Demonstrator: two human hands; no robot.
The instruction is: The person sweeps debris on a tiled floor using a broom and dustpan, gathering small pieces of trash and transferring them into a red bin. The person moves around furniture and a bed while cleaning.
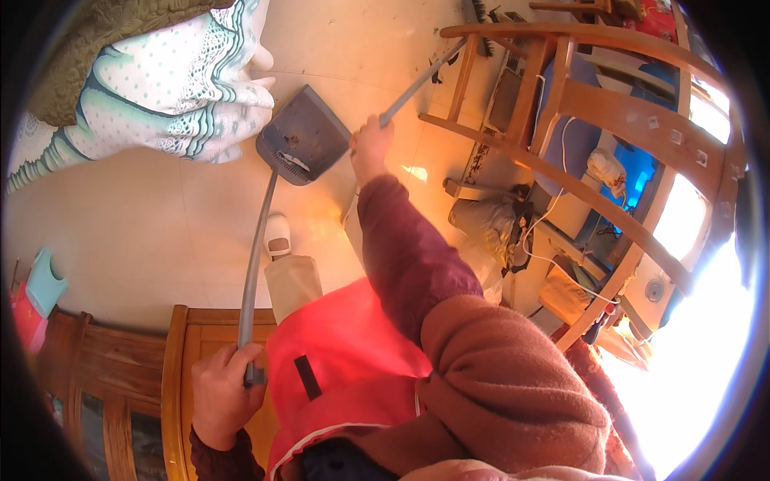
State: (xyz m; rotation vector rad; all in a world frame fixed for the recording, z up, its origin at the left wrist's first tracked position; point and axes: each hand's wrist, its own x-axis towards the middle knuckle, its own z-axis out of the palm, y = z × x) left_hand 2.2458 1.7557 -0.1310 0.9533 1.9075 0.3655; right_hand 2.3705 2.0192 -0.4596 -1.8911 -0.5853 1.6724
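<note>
My left hand is closed round the end of the long grey handle of a dustpan. The dustpan rests on the floor ahead of me, with some dark bits and a pale scrap in it. My right hand, reaching forward just right of the dustpan, grips the grey stick of a broom. That stick slants up to the right, behind the wooden chair, where dark bristles show. Dark scraps lie on the floor near the bristles.
A wooden chair fills the right side, with a white cable and cluttered items beyond it. White-and-green patterned cloth hangs at the upper left. Wooden furniture stands at the lower left, beside a light-blue plastic object.
</note>
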